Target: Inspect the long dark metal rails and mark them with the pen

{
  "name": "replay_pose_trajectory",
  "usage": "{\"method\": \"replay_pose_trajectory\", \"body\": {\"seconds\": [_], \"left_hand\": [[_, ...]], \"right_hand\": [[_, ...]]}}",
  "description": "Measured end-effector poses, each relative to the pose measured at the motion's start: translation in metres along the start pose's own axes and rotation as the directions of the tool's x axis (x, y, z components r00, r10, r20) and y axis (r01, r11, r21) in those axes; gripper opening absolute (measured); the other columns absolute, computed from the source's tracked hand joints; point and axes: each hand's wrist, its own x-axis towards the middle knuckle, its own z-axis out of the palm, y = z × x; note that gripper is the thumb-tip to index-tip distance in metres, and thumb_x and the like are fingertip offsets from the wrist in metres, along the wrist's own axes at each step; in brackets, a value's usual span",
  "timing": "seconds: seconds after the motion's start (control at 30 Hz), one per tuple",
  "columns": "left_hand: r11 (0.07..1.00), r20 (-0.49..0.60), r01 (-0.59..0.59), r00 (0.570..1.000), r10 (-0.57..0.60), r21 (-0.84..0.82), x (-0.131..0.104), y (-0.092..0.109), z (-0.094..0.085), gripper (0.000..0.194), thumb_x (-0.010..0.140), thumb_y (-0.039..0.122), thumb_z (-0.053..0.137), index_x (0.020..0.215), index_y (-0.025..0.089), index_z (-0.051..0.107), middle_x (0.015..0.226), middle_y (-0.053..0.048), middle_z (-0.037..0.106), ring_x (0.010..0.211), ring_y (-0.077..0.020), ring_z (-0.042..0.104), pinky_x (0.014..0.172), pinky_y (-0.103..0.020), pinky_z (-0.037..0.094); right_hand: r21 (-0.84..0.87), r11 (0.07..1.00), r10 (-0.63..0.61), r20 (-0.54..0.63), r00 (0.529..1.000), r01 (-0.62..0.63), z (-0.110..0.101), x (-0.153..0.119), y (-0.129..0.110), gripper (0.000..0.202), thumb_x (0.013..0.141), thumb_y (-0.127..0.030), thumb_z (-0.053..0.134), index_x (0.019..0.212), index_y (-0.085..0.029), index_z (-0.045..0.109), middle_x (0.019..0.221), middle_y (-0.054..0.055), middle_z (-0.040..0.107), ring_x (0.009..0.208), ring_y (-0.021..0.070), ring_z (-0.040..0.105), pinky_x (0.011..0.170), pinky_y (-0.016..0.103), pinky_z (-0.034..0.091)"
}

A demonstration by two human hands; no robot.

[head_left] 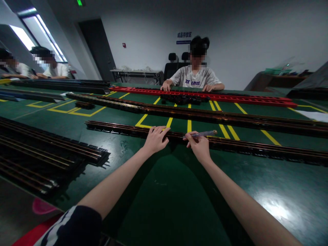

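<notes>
A long dark rail with copper-coloured strips (246, 146) lies across the green table in front of me. My left hand (155, 140) rests over this rail, fingers spread and bent onto its top. Just to the right, my right hand (199, 147) pinches a slim pen-shaped tool with a clear barrel (205, 133). The tool lies nearly level, its thin end pointing left at the rail and its orange-brown end pointing right. Whether its tip touches the rail I cannot tell.
Another dark rail (179, 112) runs behind mine, and a red slotted rail (243, 99) lies farther back. Several dark rails (51, 147) are stacked at left. Across the table a person (196, 77) has both hands by the red rail. Yellow tape lines (189, 119) mark the table.
</notes>
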Motion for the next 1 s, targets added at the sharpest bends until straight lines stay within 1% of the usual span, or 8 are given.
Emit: {"method": "replay_pose_trajectory", "body": {"seconds": [0.13,0.23,0.37,0.5,0.67,0.87,1.0], "left_hand": [[1.0,0.033,-0.005,0.999,0.004,0.003,0.0006,-0.0005,0.0015,0.044,0.093,0.037,0.045,0.131,0.017,0.054,0.131,-0.011,0.062,0.123,-0.0257,0.053,0.108,-0.048,0.032],[1.0,0.036,0.003,0.999,-0.004,0.024,0.0013,-0.0003,0.0026,0.042,0.094,0.04,0.044,0.128,0.017,0.056,0.125,-0.01,0.065,0.118,-0.0258,0.056,0.106,-0.047,0.034],[0.999,0.035,0.008,0.999,-0.009,0.046,0.0019,0.0,0.0034,0.042,0.094,0.042,0.045,0.125,0.017,0.058,0.123,-0.01,0.066,0.116,-0.0262,0.057,0.104,-0.046,0.036],[0.998,0.043,0.006,0.999,-0.008,0.059,0.0019,-0.0004,0.0035,0.043,0.094,0.043,0.045,0.126,0.016,0.057,0.123,-0.01,0.065,0.116,-0.0266,0.056,0.104,-0.046,0.036],[0.998,0.037,0.003,0.999,-0.006,0.066,0.0016,-0.0001,0.0032,0.042,0.094,0.043,0.046,0.125,0.017,0.058,0.122,-0.01,0.066,0.114,-0.0267,0.057,0.103,-0.046,0.037],[0.998,0.039,0.003,0.999,-0.006,0.069,0.0021,-0.0012,0.005,0.042,0.094,0.044,0.045,0.124,0.017,0.058,0.121,-0.01,0.065,0.113,-0.0268,0.057,0.102,-0.046,0.037],[0.996,0.038,0.004,0.999,-0.008,0.086,0.0025,-0.0014,0.0051,0.042,0.094,0.045,0.045,0.122,0.017,0.058,0.119,-0.01,0.065,0.112,-0.0266,0.057,0.101,-0.045,0.037]], "right_hand": [[-0.005,1.0,-0.005,0.013,1.0,0.005,-0.0001,0.0007,0.002,0.03,0.081,-0.047,0.063,0.077,-0.017,0.065,0.073,0.007,0.074,0.046,0.0126,0.059,0.048,0.026,0.049],[-0.013,1.0,-0.009,0.009,1.0,0.009,0.0005,0.0003,0.002,0.029,0.081,-0.045,0.062,0.076,-0.017,0.065,0.073,0.007,0.073,0.046,0.0124,0.059,0.047,0.025,0.049],[-0.024,1.0,-0.019,-0.014,1.0,0.019,0.0016,-0.0005,0.0002,0.029,0.082,-0.046,0.062,0.075,-0.017,0.065,0.071,0.007,0.073,0.046,0.0126,0.059,0.047,0.026,0.049],[-0.025,0.999,-0.023,-0.069,0.997,0.021,0.0024,-0.0009,-0.0009,0.034,0.081,-0.05,0.061,0.073,-0.017,0.064,0.069,0.007,0.072,0.044,0.0128,0.058,0.046,0.026,0.049],[-0.012,1.0,0.014,-0.164,0.986,-0.016,0.0022,-0.0011,-0.001,0.04,0.079,-0.057,0.06,0.072,-0.017,0.062,0.065,0.008,0.07,0.045,0.0139,0.058,0.044,0.027,0.047],[-0.029,0.999,0.033,-0.081,0.996,-0.035,-0.0001,-0.0003,-0.0015,0.042,0.078,-0.059,0.061,0.074,-0.017,0.064,0.068,0.007,0.071,0.046,0.0145,0.059,0.047,0.028,0.049],[-0.017,0.999,0.037,-0.087,0.995,-0.039,-0.0002,-0.0001,-0.0015,0.041,0.077,-0.059,0.062,0.073,-0.018,0.063,0.067,0.007,0.071,0.046,0.0144,0.059,0.048,0.028,0.049]]}}
